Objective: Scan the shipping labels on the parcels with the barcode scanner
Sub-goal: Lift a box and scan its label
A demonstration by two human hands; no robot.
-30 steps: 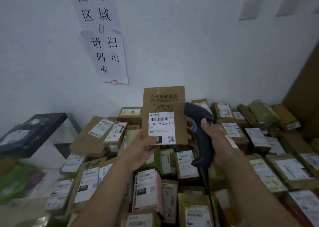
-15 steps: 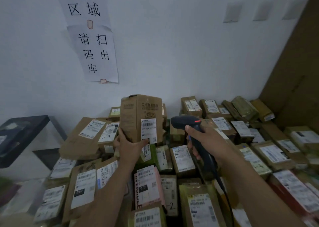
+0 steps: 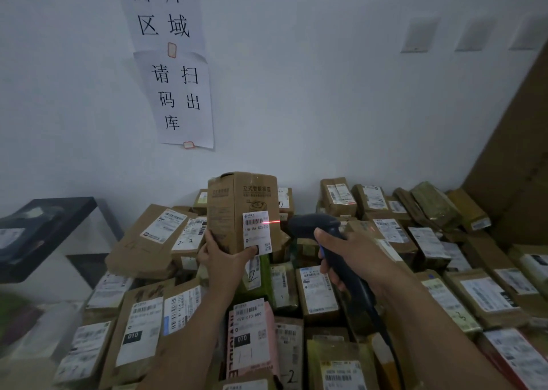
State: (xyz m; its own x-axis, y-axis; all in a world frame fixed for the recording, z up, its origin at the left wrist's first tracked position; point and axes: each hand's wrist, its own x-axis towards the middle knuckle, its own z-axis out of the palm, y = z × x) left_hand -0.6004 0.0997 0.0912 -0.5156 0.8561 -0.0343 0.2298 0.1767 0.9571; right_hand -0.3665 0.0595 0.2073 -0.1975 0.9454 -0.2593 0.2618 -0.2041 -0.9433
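We hold a brown carton parcel (image 3: 234,205) upright above the heap. Our left hand (image 3: 221,257) grips its lower near corner, thumb on the front face at the lower edge of the white shipping label (image 3: 257,235). Our right hand (image 3: 350,250), just right of the carton and clear of it, is curled round the handle of the dark barcode scanner (image 3: 308,226). The scanner's nose points left at the label, a small gap away, and a red scan line (image 3: 271,221) crosses the barcode and runs to the carton's right edge. Beneath, labelled parcels (image 3: 317,294) lie packed edge to edge, with a pink parcel (image 3: 252,339) near us between our forearms. Behind rises the white wall with its paper signs (image 3: 178,93). A black shelf (image 3: 44,223) stands at the left and a tall cardboard sheet (image 3: 519,152) closes the right. Open room lies above the heap, in front of the wall.
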